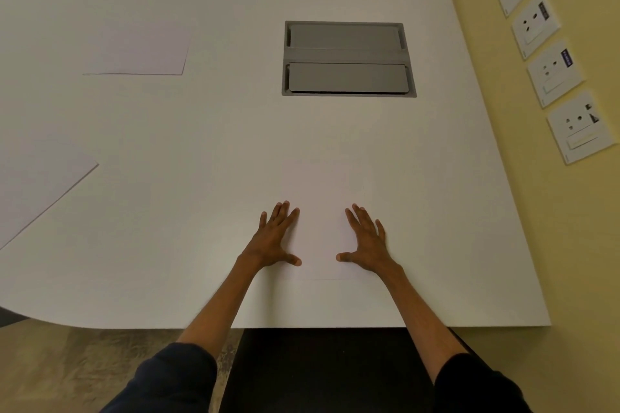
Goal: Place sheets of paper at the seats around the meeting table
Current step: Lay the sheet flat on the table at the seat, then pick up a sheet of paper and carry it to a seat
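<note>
A white sheet of paper (pixel 321 221) lies flat on the white meeting table (pixel 201 131) near its front edge. My left hand (pixel 273 238) rests palm down on the sheet's left side, fingers spread. My right hand (pixel 367 240) presses flat on its right side, thumb pointing inward. Neither hand grips anything. A second sheet (pixel 141 50) lies at the far left of the table. A third sheet (pixel 37 188) sits at the left edge, partly cut off by the frame.
A grey cable box with two shut lids (pixel 347 59) is set into the table's middle. A yellow wall (pixel 523 178) with several white socket plates (pixel 582 126) runs along the right. A dark chair seat (pixel 328 369) is below the table's front edge.
</note>
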Demonstrator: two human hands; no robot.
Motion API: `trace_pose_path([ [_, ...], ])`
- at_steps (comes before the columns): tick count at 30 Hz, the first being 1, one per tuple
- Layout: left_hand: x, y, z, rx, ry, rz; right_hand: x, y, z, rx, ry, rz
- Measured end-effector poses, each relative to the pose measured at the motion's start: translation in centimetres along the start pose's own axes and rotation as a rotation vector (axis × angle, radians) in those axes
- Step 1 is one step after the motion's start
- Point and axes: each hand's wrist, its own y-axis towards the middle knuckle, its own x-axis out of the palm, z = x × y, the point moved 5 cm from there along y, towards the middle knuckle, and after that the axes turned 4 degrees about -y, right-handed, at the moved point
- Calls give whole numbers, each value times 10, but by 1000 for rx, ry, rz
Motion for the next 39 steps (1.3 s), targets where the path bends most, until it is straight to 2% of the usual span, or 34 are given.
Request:
trace_pose_path([
  [5,-2,-2,3,9,-14,9,-2,0,-1,-9,15,12],
  [7,-6,-7,6,32,-73,40,-6,-1,1,-9,66,80],
  [13,-29,-37,18,-11,-198,244,-36,-21,-17,-83,334,511],
  [15,-39,-52,22,-70,-211,343,-45,-27,-36,-98,354,554],
  [19,-63,-95,25,-173,-243,512,-55,-29,-84,-144,327,537],
  [24,-95,-163,6,-277,-284,655,-71,-34,-160,-288,340,533],
  [31,-147,-276,-41,-390,-280,978,-85,-48,-310,-530,375,602],
  [39,-202,-444,-138,-510,-145,1266,-38,-94,-515,-742,397,579],
])
